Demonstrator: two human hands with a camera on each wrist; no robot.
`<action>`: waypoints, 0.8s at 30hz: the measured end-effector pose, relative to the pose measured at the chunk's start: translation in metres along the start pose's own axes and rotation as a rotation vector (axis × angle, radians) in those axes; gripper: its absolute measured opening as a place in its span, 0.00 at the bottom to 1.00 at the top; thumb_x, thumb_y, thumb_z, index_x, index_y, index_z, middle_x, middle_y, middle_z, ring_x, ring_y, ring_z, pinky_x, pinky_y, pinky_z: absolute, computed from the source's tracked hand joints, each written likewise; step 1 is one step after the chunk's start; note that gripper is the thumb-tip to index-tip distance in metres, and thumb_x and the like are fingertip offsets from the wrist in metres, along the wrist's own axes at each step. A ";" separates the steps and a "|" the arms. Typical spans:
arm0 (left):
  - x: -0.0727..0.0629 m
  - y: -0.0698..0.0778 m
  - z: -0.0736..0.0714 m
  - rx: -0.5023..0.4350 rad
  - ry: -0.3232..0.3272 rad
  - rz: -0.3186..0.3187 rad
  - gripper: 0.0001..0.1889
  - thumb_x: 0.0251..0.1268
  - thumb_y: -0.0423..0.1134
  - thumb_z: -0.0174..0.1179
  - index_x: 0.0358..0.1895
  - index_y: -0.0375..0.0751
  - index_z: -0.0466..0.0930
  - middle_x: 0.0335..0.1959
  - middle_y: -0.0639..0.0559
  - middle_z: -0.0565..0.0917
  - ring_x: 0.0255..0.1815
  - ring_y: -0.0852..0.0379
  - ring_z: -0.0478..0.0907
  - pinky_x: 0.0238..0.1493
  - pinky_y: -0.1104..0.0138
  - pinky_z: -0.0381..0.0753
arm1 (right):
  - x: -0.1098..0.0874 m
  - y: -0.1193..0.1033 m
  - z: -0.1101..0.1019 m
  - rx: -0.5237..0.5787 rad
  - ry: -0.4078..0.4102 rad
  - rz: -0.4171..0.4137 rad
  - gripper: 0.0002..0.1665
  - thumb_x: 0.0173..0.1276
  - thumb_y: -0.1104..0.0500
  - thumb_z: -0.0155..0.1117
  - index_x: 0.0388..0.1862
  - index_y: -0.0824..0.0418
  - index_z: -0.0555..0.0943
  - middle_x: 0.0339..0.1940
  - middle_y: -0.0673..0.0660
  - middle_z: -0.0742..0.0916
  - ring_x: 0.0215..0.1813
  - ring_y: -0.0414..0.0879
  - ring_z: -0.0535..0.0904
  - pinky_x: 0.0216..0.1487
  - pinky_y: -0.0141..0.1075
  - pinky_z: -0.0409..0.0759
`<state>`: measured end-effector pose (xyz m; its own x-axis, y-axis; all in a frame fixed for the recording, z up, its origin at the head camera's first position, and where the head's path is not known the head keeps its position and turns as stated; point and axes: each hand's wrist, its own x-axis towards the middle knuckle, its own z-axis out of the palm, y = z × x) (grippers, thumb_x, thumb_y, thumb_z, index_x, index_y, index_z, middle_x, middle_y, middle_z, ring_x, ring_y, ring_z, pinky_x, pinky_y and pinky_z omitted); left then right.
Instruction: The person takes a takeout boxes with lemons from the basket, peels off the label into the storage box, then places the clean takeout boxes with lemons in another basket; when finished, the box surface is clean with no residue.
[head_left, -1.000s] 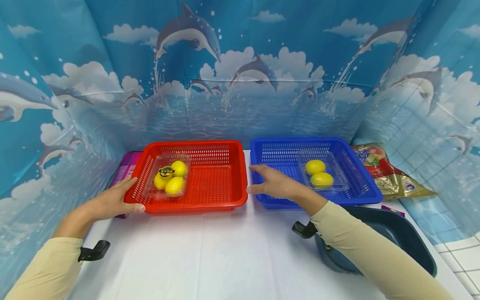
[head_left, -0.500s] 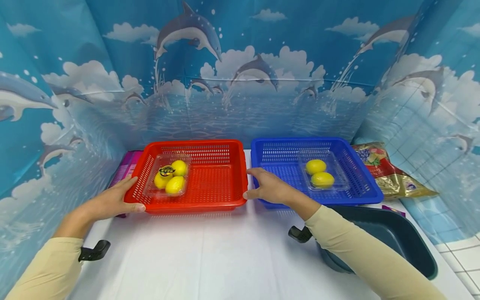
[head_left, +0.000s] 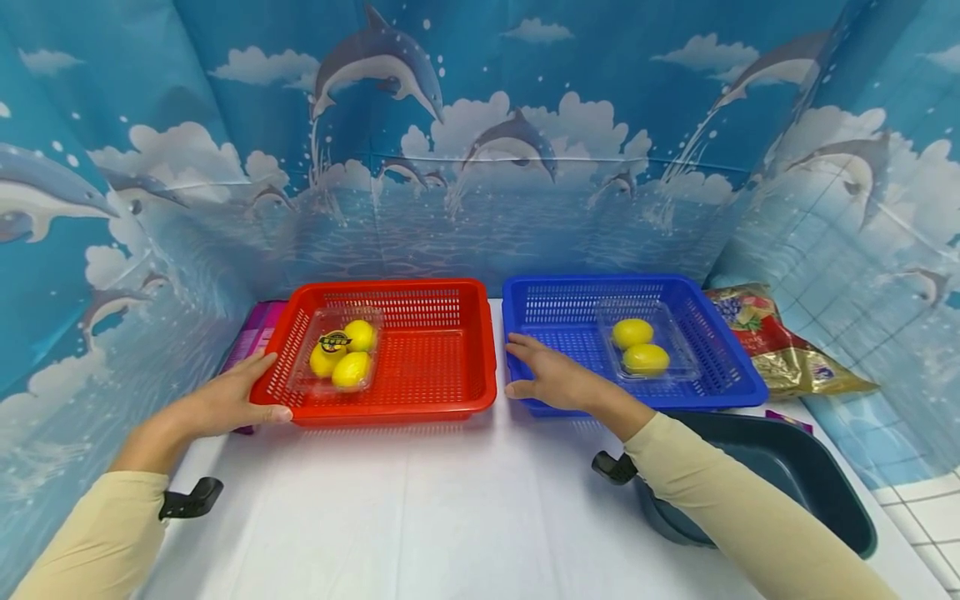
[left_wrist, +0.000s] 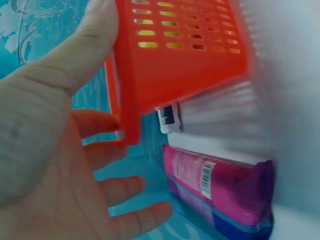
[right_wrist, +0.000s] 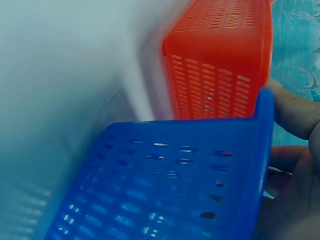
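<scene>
In the head view my left hand (head_left: 217,402) lies at the left end of the red plastic basket (head_left: 420,410). Its thumb is along the front corner. The left wrist view shows two fingertips at the basket's rim (left_wrist: 131,115) and the others spread below it. My right hand (head_left: 558,379) is over the front-left corner of the blue basket (head_left: 585,288), fingers loosely extended toward the red one. A clear box of yellow lemons (head_left: 351,368) sits in the red basket. Another clear box, with two lemons (head_left: 645,359), is in the blue one.
A dark basin (head_left: 780,458) stands front right, partly under my right forearm. A red and gold bag (head_left: 780,350) leans beside the blue basket. A pink and purple packet (left_wrist: 220,185) lies left of the red basket. A dolphin-printed curtain (head_left: 450,225) hangs behind.
My right hand moved left to the red basket's right edge, then back right to the blue basket's corner. The left hand and both baskets look nearly unmoved.
</scene>
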<state>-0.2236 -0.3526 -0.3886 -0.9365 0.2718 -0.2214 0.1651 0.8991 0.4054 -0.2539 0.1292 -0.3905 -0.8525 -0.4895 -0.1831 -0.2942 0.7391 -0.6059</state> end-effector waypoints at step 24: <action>0.082 0.062 -0.045 -0.128 0.058 -0.237 0.47 0.73 0.62 0.54 0.79 0.28 0.53 0.77 0.25 0.58 0.74 0.24 0.55 0.69 0.33 0.64 | -0.003 0.014 0.003 0.015 -0.017 -0.051 0.47 0.74 0.47 0.64 0.83 0.61 0.55 0.86 0.60 0.49 0.84 0.63 0.44 0.77 0.65 0.53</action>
<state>-0.3044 -0.2899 -0.3421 -0.9612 0.0358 -0.2737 -0.0975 0.8836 0.4579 -0.2542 0.1401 -0.4008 -0.8292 -0.5340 -0.1649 -0.3301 0.7060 -0.6266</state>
